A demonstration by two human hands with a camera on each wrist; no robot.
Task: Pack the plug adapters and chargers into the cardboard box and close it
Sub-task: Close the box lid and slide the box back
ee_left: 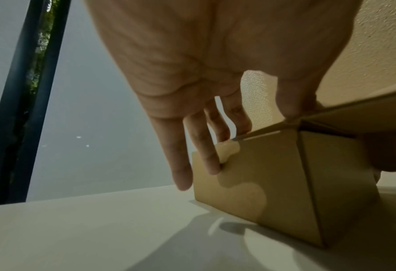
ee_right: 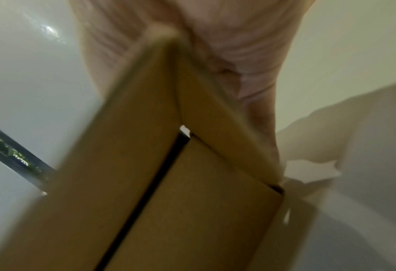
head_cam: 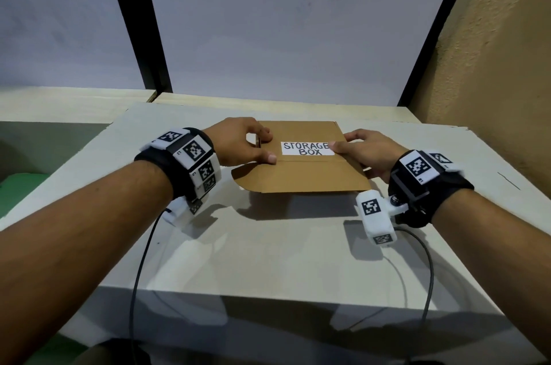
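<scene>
Cardboard box [head_cam: 301, 169] brown, lid down, front flap jutting, white label [head_cam: 307, 148].

The box [head_cam: 301, 173] is brown cardboard, matt and smooth, with a white paper label [head_cam: 307, 148]. The surface [head_cam: 268, 251] looks pale, smooth and matt. The wall [head_cam: 501, 45] is rough.

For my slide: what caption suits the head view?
Both hands fold the labelled cardboard box lid shut.

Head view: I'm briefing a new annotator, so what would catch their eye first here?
The cardboard box at the middle of the white table, its lid bearing a white STORAGE BOX label. The left hand and right hand hold the lid's two sides, its front flap not yet tucked in.
</scene>
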